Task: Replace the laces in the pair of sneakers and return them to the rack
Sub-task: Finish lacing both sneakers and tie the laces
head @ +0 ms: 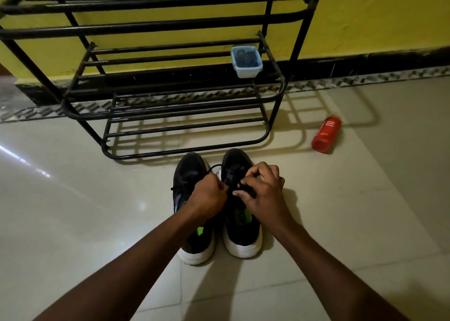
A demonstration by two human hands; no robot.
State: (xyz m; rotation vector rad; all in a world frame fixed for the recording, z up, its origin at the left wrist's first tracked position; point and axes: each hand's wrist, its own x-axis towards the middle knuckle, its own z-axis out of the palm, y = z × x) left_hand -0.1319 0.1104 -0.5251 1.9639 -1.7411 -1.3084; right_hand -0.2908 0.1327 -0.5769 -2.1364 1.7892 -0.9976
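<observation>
Two bare forearms are reaching forward from the bottom edge, meeting over a pair of black sneakers with white soles that are standing side by side on the pale tiled floor, toes pointing away. The left hand is curling into a loose fist, with fingertips and thumb pinching a black lace just above the gap between the two shoes. The right hand is also curling, its thumb and fingers gripping the same lace over the tongue of the right sneaker, with the index finger bending up higher than the rest. A thin loop of lace is arching up behind the left hand's knuckles. The left sneaker is sitting partly under the left wrist, its bright green insole showing. Just beyond the toes, a black metal shoe rack is standing against a yellow wall. A small blue plastic container holding something dark is resting on a rack shelf. A red body wash bottle is lying on the floor to the right of the rack.
</observation>
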